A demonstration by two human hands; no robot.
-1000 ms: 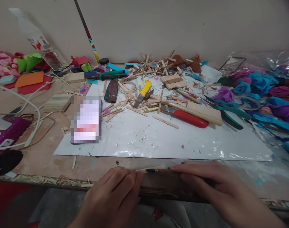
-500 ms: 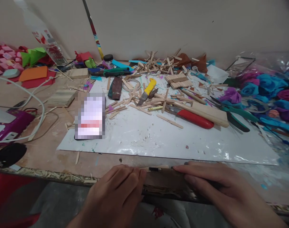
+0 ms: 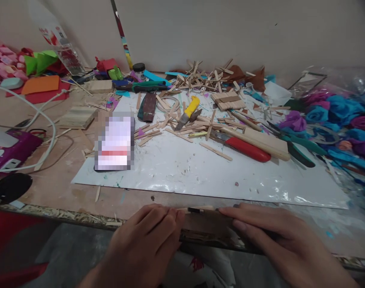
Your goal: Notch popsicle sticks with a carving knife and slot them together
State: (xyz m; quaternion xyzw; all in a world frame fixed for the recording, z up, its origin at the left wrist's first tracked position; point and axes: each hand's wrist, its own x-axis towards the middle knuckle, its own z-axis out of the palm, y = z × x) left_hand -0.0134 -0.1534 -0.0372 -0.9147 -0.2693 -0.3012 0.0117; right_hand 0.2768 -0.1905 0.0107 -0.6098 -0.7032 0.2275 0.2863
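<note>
At the table's front edge, my left hand (image 3: 149,236) is closed, its fingertips pressed on the left end of a flat brown sheet (image 3: 205,222) that looks like sandpaper. My right hand (image 3: 278,232) pinches the right end of that sheet, index finger along the top and thumb on the near face. Behind the sheet's upper edge shows a thin wooden stick (image 3: 209,207) with a short black piece (image 3: 194,210) by it. My fingers hide the ends of both, so I cannot tell which hand grips the stick.
A white board (image 3: 170,168) bears a phone (image 3: 115,142), a yellow utility knife (image 3: 188,112), red-handled pliers (image 3: 248,149), a wooden block (image 3: 266,144) and scattered craft sticks (image 3: 215,152). Blue and purple crepe paper (image 3: 335,112) lies right. White cables (image 3: 50,120) cross the left side.
The view has shifted slightly, so the board and phone sit a little higher in it. Both hands keep nearly the same hold at the table edge.
</note>
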